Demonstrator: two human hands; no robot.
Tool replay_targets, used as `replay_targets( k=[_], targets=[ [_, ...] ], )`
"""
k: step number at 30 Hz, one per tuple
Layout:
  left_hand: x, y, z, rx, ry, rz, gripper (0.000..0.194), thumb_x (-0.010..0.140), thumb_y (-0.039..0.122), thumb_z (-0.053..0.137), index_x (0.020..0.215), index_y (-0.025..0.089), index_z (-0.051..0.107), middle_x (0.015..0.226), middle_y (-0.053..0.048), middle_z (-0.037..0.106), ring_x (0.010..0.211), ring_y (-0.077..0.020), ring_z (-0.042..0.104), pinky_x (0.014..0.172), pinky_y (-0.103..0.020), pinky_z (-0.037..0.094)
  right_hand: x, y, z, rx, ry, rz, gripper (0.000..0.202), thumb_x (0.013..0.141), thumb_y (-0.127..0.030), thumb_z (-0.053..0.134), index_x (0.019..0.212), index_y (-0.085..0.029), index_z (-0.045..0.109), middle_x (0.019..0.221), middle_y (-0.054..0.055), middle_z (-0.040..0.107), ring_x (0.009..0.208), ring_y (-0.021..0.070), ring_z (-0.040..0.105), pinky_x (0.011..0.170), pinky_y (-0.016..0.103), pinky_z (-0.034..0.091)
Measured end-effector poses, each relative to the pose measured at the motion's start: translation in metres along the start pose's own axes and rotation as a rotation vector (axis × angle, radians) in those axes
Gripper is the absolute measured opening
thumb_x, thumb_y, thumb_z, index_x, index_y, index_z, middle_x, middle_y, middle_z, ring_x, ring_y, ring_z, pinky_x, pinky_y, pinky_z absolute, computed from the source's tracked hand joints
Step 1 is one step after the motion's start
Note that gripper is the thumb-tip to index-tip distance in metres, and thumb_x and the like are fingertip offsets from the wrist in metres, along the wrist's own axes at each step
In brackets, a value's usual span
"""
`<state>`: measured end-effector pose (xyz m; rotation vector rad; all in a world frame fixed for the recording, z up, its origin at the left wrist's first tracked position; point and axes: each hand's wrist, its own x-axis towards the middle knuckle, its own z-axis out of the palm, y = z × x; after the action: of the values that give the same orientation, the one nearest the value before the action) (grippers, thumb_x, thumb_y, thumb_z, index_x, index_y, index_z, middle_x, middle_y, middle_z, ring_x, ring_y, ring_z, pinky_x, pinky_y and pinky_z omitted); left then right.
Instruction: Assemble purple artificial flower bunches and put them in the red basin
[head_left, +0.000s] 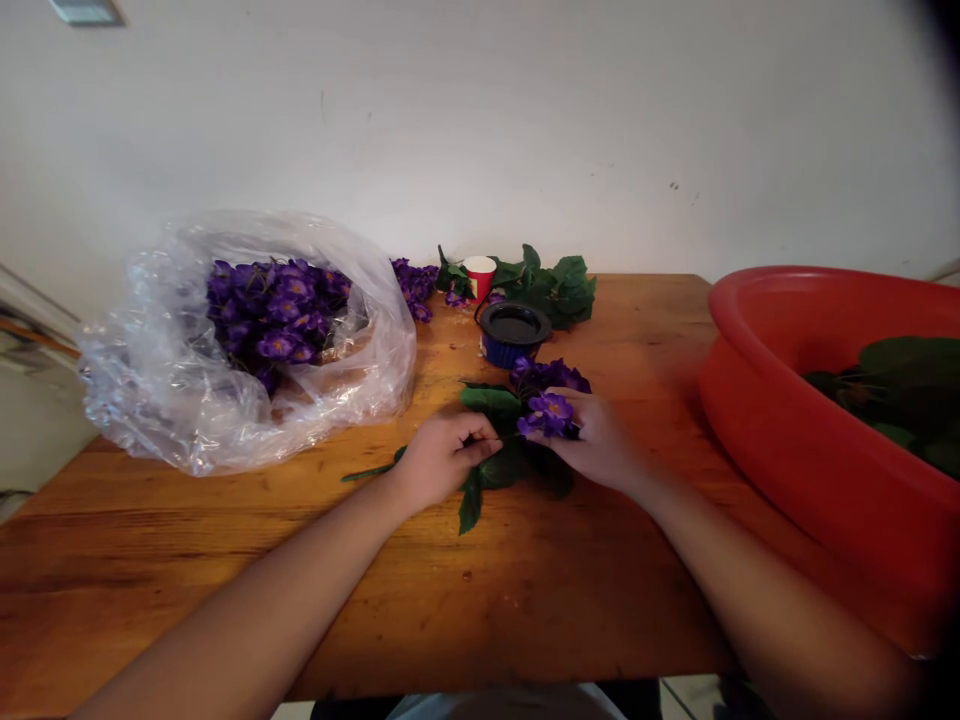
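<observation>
My left hand (448, 455) is closed, thumb against fingers, on the stem of an artificial plant with green leaves (491, 400). The plant's stem end sticks out to the left of that hand, low over the table. My right hand (596, 440) is closed around a bunch of purple artificial flowers (551, 412) with small yellow centres, at the right side of the leaves. Where flowers and leaves meet, the join is partly hidden by fingers and petals. Just behind the flowers stands a dark blue pot (512, 335) with a black top and a thin handle.
A clear plastic bag (375, 370) full of purple flowers (289, 310) lies open at left. Behind the pot are a red paper cup (480, 280), green leaves (566, 290) and more purple flowers (415, 285). A large red tub (787, 430) holding green leaves (915, 385) stands right. The wooden table (480, 620) meets a white wall.
</observation>
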<state>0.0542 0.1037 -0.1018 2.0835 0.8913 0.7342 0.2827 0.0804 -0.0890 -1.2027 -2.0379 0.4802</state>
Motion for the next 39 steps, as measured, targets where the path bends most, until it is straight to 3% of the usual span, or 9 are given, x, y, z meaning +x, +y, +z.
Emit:
replay_targets(
  k=[9, 15, 23, 31, 36, 39],
  targets=[
    [0.003, -0.002, 0.003, -0.034, 0.029, -0.079, 0.013, 0.082, 0.023, 0.061, 0.071, 0.016, 0.064, 0.070, 0.001, 0.060, 0.068, -0.0126, 0.053, 0.063, -0.024, 0.039, -0.005, 0.000, 0.008, -0.051, 0.048, -0.082, 0.021, 0.084, -0.021, 0.062, 0.064, -0.021, 0.057, 0.069, 0.000, 0.054, 0.065, 0.0149, 0.054, 0.061, 0.028, 0.041],
    [0.004, -0.002, 0.001, -0.081, -0.006, -0.068, 0.011, 0.077, 0.010, 0.056, 0.072, 0.016, 0.065, 0.074, 0.000, 0.064, 0.072, -0.0126, 0.056, 0.066, -0.024, 0.041, -0.001, 0.002, 0.009, 0.001, 0.055, 0.012, 0.003, 0.079, -0.020, 0.068, 0.079, -0.019, 0.066, 0.081, 0.002, 0.066, 0.076, 0.0173, 0.062, 0.070, 0.028, 0.047],
    [0.005, -0.001, 0.002, -0.074, -0.030, -0.064, 0.018, 0.071, 0.002, 0.051, 0.069, 0.015, 0.063, 0.072, 0.000, 0.064, 0.070, -0.0120, 0.056, 0.064, -0.023, 0.041, 0.000, 0.004, 0.014, -0.017, 0.011, 0.081, 0.005, 0.076, -0.016, 0.067, 0.080, -0.020, 0.067, 0.087, 0.004, 0.069, 0.080, 0.0196, 0.063, 0.072, 0.029, 0.047],
    [0.007, -0.002, 0.005, 0.014, 0.006, -0.057, 0.014, 0.078, 0.016, 0.058, 0.065, 0.015, 0.063, 0.065, 0.001, 0.060, 0.062, -0.0112, 0.051, 0.058, -0.023, 0.037, 0.000, 0.005, 0.020, -0.014, 0.040, 0.131, 0.005, 0.075, -0.015, 0.065, 0.079, -0.018, 0.066, 0.082, 0.004, 0.068, 0.074, 0.0192, 0.062, 0.067, 0.029, 0.046],
    [0.006, -0.005, 0.009, 0.087, 0.029, -0.001, 0.015, 0.079, 0.012, 0.058, 0.065, 0.015, 0.063, 0.063, 0.001, 0.059, 0.062, -0.0111, 0.051, 0.059, -0.023, 0.035, -0.002, 0.007, 0.023, -0.018, 0.063, 0.106, 0.017, 0.075, -0.014, 0.064, 0.090, -0.020, 0.070, 0.091, 0.005, 0.070, 0.083, 0.0219, 0.064, 0.074, 0.031, 0.048],
    [0.005, -0.007, 0.010, 0.095, 0.030, -0.002, 0.015, 0.080, 0.014, 0.059, 0.065, 0.015, 0.063, 0.062, 0.001, 0.059, 0.062, -0.0112, 0.051, 0.058, -0.023, 0.035, -0.003, 0.008, 0.025, -0.032, 0.061, 0.102, 0.014, 0.077, -0.017, 0.064, 0.089, -0.020, 0.070, 0.091, 0.005, 0.070, 0.082, 0.0219, 0.065, 0.073, 0.031, 0.049]
  ],
)
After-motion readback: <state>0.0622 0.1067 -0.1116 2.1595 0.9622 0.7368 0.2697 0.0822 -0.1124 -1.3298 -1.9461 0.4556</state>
